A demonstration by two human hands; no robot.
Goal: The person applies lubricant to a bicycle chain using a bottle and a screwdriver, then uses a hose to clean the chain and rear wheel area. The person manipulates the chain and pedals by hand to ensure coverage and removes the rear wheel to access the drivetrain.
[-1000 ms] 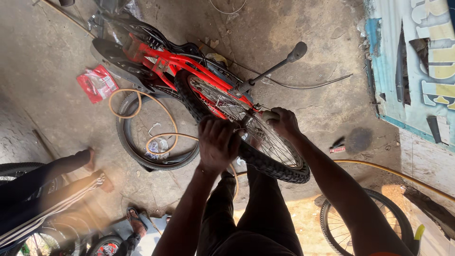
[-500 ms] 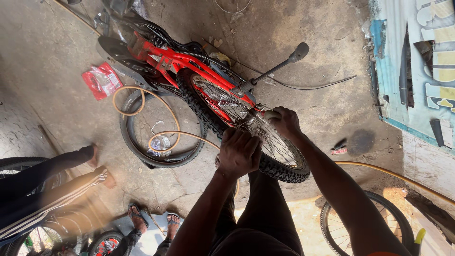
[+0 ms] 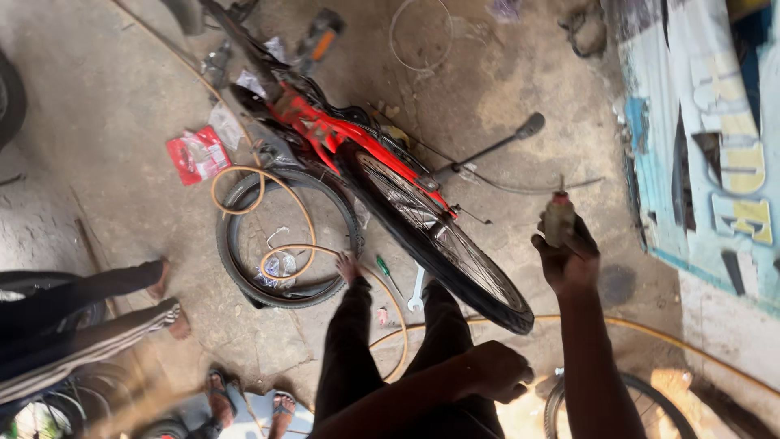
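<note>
Gripping small oil bottle (image 3: 559, 219) in our right hand (image 3: 569, 256) | rigid, likely slippery: hold its body | left hand (image 3: 496, 372) loosely curled, empty, beside bicycle wheel (image 3: 443, 244)

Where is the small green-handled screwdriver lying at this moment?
In the head view, the small green-handled screwdriver lies on the concrete floor near the middle, between the loose black tyre on its left and the silver spanner on its right, beside the person's bare foot.
</note>
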